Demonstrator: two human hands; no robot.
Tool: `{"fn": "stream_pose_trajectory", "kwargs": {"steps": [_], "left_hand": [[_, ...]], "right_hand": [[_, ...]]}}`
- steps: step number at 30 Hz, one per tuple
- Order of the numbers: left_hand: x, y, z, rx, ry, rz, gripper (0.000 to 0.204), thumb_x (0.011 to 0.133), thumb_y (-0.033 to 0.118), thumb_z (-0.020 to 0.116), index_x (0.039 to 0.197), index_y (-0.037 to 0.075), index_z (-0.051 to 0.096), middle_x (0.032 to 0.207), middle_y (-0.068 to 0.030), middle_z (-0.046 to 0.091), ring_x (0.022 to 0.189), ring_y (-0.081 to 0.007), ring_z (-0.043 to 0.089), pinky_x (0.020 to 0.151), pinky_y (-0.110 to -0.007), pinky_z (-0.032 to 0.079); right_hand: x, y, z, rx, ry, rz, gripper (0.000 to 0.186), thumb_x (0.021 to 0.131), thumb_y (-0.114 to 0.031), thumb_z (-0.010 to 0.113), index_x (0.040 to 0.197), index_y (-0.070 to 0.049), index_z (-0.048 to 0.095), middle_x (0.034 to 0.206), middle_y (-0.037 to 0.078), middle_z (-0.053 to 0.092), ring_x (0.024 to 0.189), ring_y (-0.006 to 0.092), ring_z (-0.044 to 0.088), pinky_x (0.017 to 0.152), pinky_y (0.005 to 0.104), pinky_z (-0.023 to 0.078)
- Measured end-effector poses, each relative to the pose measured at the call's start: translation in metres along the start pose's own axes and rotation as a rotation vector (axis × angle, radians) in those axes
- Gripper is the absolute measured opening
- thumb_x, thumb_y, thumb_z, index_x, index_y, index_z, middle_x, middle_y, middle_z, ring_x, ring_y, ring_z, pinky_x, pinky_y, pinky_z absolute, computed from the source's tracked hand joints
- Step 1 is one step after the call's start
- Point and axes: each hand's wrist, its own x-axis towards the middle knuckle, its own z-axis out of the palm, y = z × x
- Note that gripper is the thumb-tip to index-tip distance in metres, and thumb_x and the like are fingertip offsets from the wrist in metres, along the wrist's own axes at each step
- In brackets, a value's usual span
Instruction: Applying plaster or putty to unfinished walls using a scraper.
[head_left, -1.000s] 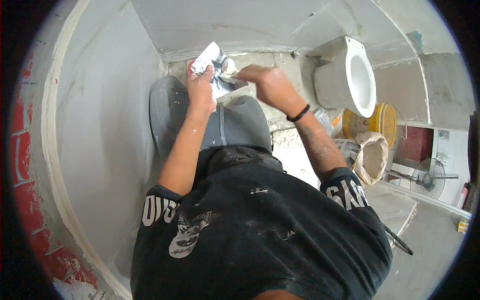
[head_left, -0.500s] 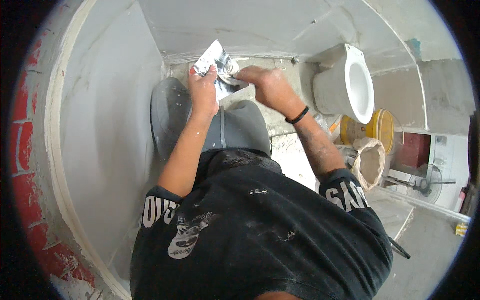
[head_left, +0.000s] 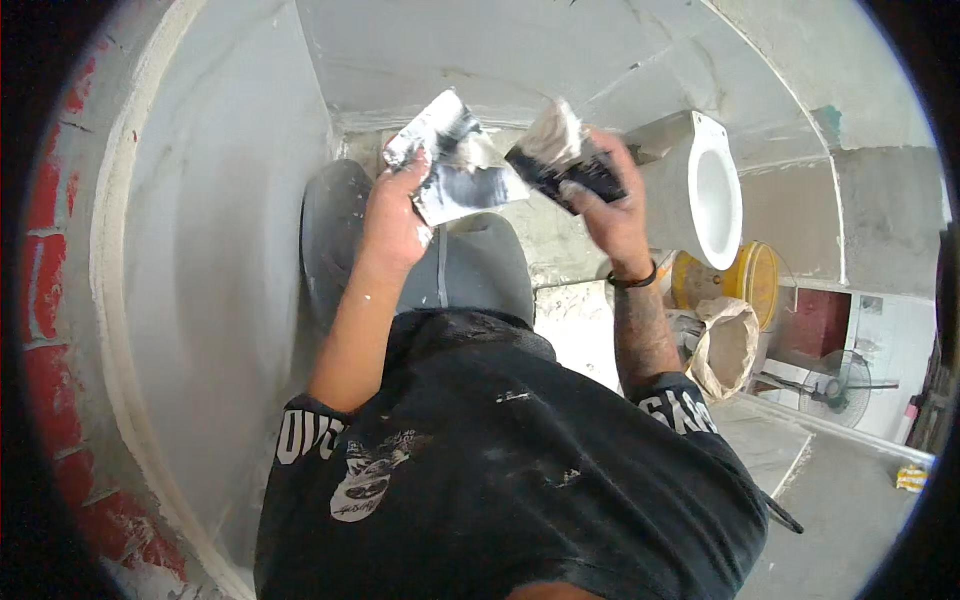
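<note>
My left hand [head_left: 397, 215] is closed on the near left edge of a flat, shiny white sheet [head_left: 475, 192] with dark patches and smears of white paste. The fingers beneath it are hidden. Close to the sheet's right side, my right hand [head_left: 622, 215] grips a black flat spreader [head_left: 601, 178], tilted up to the left. A thick lump of white paste [head_left: 556, 133] covers its far end. Both things are held above my knees, with a narrow gap between them. The spreader is slightly blurred.
Grey marbled wall panels [head_left: 230, 250] stand close on my left and ahead. To the right are a white toilet [head_left: 715, 200], a yellow bucket [head_left: 757, 280] and an open sack [head_left: 722, 350]. A fan [head_left: 845, 388] stands farther right. A white board [head_left: 575, 325] lies beside my leg.
My right hand has moved right, away from the sheet, and the black spreader with paste now shows plainly in it. My left hand still holds the sheet, now turned flatter to view.
</note>
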Motion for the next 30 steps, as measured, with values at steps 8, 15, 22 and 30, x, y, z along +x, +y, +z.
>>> {"fn": "stream_pose_trajectory", "kwargs": {"steps": [8, 15, 22, 30], "left_hand": [[0.000, -0.006, -0.003, 0.159, 0.016, -0.011, 0.026, 0.088, 0.004, 0.048, 0.114, -0.001, 0.052, 0.103, -0.0075, 0.059, 0.095, -0.0194, 0.060, 0.086, -0.038, 0.050], [0.003, -0.004, -0.002, 0.102, 0.046, -0.006, 0.031, 0.088, 0.005, 0.046, 0.119, -0.002, 0.047, 0.108, -0.0115, 0.057, 0.100, -0.0246, 0.059, 0.091, -0.042, 0.048], [0.006, -0.013, 0.008, 0.117, -0.003, 0.097, 0.032, 0.089, 0.003, 0.040, 0.120, -0.004, 0.045, 0.113, -0.0135, 0.055, 0.106, -0.0251, 0.056, 0.094, -0.042, 0.046], [-0.009, -0.024, 0.028, 0.433, 0.033, 0.416, 0.031, 0.086, -0.001, 0.049, 0.116, -0.008, 0.048, 0.111, -0.0123, 0.055, 0.100, -0.0189, 0.055, 0.089, -0.036, 0.045]], "right_hand": [[-0.017, 0.032, 0.030, -0.327, -0.186, -0.247, 0.052, 0.059, 0.021, 0.044, 0.104, -0.003, 0.048, 0.115, 0.017, 0.043, 0.108, 0.0344, 0.046, 0.092, 0.0358, 0.040], [-0.038, 0.104, -0.027, -0.320, -0.006, 0.013, 0.059, 0.061, 0.019, 0.042, 0.115, -0.004, 0.047, 0.109, 0.009, 0.052, 0.105, 0.0220, 0.051, 0.092, 0.0308, 0.040], [-0.055, 0.022, -0.010, 0.921, 0.452, 0.421, 0.059, 0.072, 0.003, 0.050, 0.129, 0.002, 0.040, 0.113, 0.014, 0.058, 0.101, 0.0236, 0.060, 0.088, 0.0388, 0.051], [-0.057, -0.008, 0.010, 0.824, 0.542, 0.370, 0.043, 0.074, 0.005, 0.054, 0.116, 0.001, 0.050, 0.096, 0.007, 0.062, 0.085, 0.0141, 0.062, 0.079, 0.0295, 0.053]]}}
